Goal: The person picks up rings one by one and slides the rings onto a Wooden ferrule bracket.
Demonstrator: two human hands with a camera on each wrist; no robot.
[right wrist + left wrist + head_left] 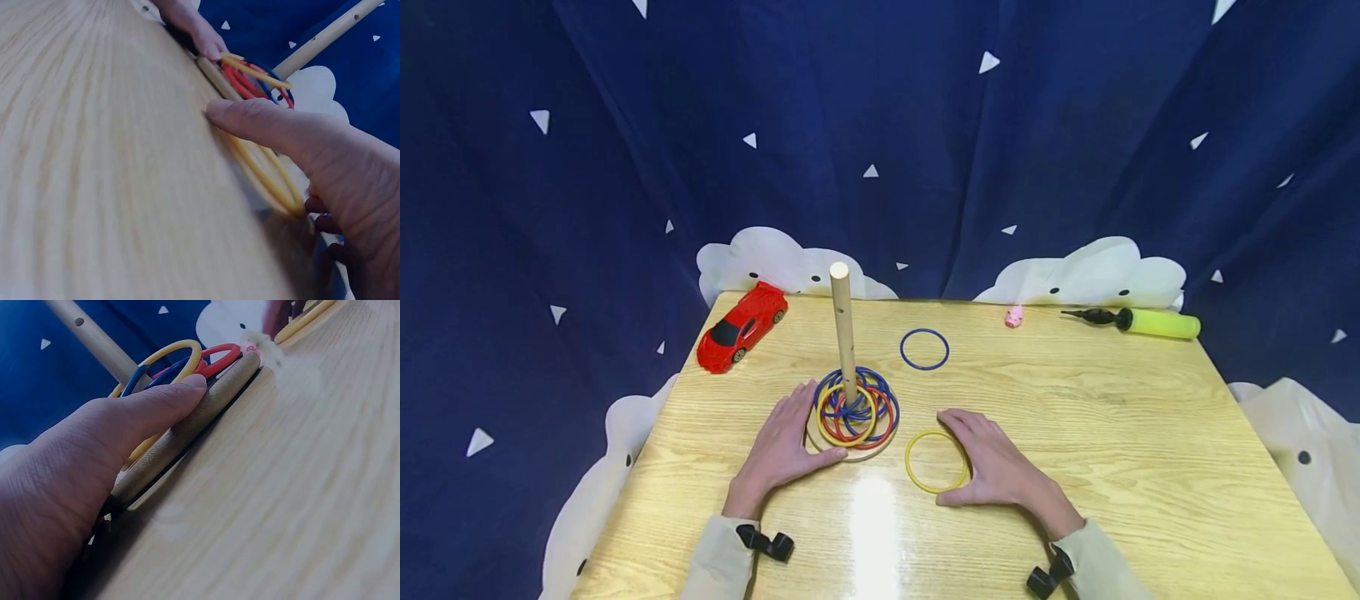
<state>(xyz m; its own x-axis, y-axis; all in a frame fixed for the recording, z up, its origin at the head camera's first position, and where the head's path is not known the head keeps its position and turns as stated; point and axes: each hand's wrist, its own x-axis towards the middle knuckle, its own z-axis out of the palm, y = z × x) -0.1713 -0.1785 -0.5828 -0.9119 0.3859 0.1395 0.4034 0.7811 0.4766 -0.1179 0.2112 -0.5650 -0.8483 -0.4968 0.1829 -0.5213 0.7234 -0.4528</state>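
In the head view a wooden post (845,333) rises from a round base (859,458). Several blue, red and yellow rings (854,412) lie piled about its foot. My left hand (784,446) rests against the base's left side, fingers extended and thumb along the near edge. The left wrist view shows that thumb (164,403) touching the base's rim (194,422); the other fingers are hidden there. To the right, a single yellow ring (907,463) lies on the table. My right hand (992,467) spreads round its right side, thumb near and fingers beyond.
Behind the yellow ring lies a blue ring (902,350). A red toy car (742,327) stands at the back left. Along the back right are a small pink pig (1014,317) and a yellow-green hand pump (1157,322). A dark blue curtain (880,108) hangs behind the table.
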